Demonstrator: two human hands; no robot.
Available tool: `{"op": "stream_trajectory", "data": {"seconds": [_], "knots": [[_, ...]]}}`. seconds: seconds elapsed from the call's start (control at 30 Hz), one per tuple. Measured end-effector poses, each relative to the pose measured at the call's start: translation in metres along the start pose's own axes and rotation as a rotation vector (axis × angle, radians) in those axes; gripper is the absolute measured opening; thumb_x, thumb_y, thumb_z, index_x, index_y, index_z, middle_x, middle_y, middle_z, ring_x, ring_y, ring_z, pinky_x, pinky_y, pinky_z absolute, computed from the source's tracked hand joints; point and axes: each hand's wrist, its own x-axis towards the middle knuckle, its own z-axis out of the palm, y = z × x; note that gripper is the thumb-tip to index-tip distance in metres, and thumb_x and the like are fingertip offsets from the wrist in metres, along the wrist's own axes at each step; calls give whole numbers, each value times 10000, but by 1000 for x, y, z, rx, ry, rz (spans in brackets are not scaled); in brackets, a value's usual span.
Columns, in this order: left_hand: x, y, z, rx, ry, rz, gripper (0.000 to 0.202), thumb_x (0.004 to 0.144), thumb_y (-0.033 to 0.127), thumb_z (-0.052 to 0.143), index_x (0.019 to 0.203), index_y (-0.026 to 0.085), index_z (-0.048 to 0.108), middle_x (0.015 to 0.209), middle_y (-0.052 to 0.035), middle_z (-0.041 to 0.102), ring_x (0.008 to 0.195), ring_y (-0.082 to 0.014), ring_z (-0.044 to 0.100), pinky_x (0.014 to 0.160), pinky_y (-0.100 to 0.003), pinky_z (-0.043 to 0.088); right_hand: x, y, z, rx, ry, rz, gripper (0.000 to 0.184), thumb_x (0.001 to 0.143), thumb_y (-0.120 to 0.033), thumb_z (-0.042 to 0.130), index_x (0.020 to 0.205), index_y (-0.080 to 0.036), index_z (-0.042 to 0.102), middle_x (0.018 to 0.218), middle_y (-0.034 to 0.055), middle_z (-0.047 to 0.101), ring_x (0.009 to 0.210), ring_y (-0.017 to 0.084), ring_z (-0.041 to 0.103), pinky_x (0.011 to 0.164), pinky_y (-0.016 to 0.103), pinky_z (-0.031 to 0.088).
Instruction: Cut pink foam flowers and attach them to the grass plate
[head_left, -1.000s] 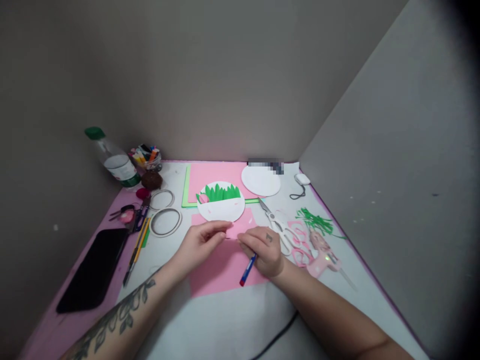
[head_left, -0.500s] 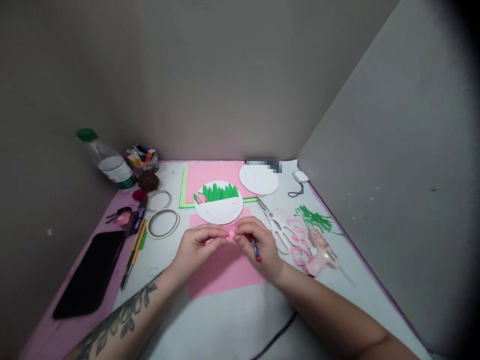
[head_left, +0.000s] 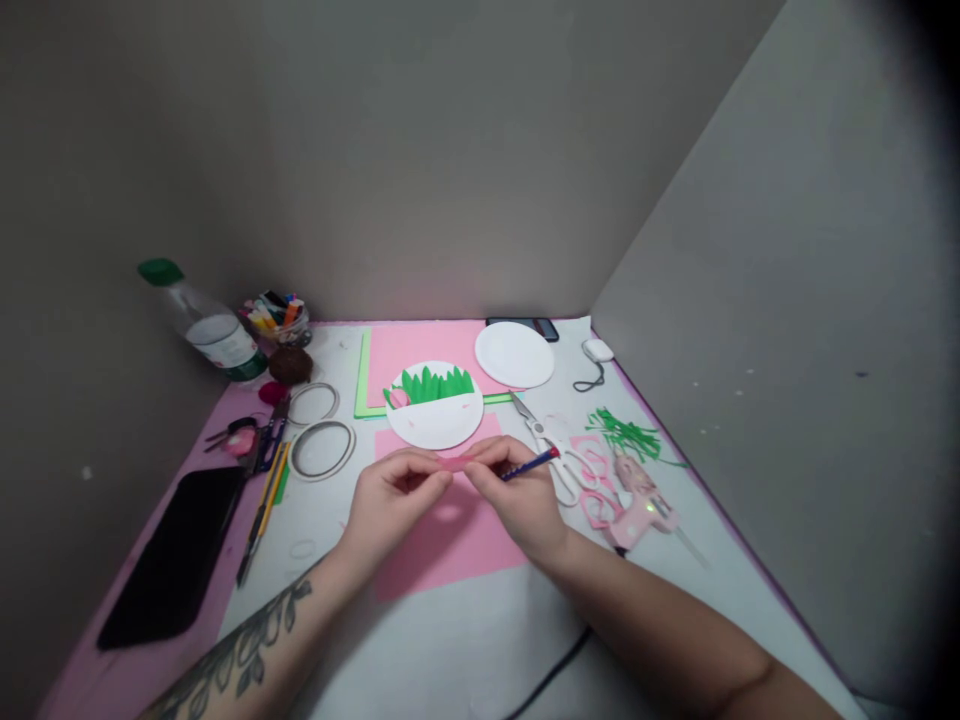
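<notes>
Between my two hands a small pink paper piece [head_left: 455, 463] is stretched level, pinched at both ends. My left hand [head_left: 391, 498] is closed on its left end with thumb and fingers. My right hand [head_left: 526, 508] pinches the other end and also keeps a blue pencil [head_left: 534, 463] with a red tip, which sticks out to the right. Under the hands lies a pink paper sheet [head_left: 450, 555]. Just beyond them is a white paper plate [head_left: 442, 428] with green paper grass [head_left: 439, 385] and a pink rounded shape [head_left: 400, 398] at its left.
To the right lie white-handled scissors [head_left: 559, 455], pink scraps [head_left: 596, 505], green paper strips [head_left: 626, 435] and a pink glue gun [head_left: 641, 510]. At left are tape rolls [head_left: 322, 450], pencils [head_left: 264, 515], a black tablet-like object [head_left: 176, 560] and a bottle [head_left: 217, 335]. Another plate [head_left: 514, 355] stands behind.
The pencil in my right hand has swung from pointing down toward me to pointing right. More of the pink paper piece shows between my fingers. The view has shifted slightly.
</notes>
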Motion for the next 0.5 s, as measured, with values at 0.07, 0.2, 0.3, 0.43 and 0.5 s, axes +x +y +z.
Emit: {"op": "stream_trajectory", "data": {"seconds": [0.07,0.2,0.3,0.43,0.5], "knots": [[0,-2,1,-52,-6,-59,111,668,272,748,680,170,706,809,-60,720,721,-169,652,664,-258,518,-1,0,1,0,8,-5,107,758,-180,680,680,-198,608,747,20,660,721,162,635,663,301,508],[-1,-4,3,-126,-16,-124,139,652,275,761,646,155,691,797,-61,717,716,-165,651,665,-255,515,-1,0,2,0,26,-9,128,751,-150,673,665,-197,591,731,14,655,704,157,632,647,292,503],[0,-4,3,-140,-18,-142,150,645,267,766,622,150,675,757,-53,706,698,-156,642,651,-246,505,-2,0,3,-2,33,-16,138,750,-137,664,660,-199,580,718,10,647,696,152,625,642,287,497],[0,-3,4,-143,-13,-163,183,637,285,770,601,148,653,728,-51,698,676,-153,632,638,-249,498,-3,0,4,-6,40,-20,150,758,-154,656,653,-203,561,690,7,632,681,153,614,620,286,488],[0,-2,4,-147,-12,-170,199,632,295,771,596,148,643,723,-51,697,671,-152,630,636,-252,495,-3,1,5,-6,47,-23,155,755,-166,660,650,-203,552,683,5,626,670,154,610,609,285,481]]}}
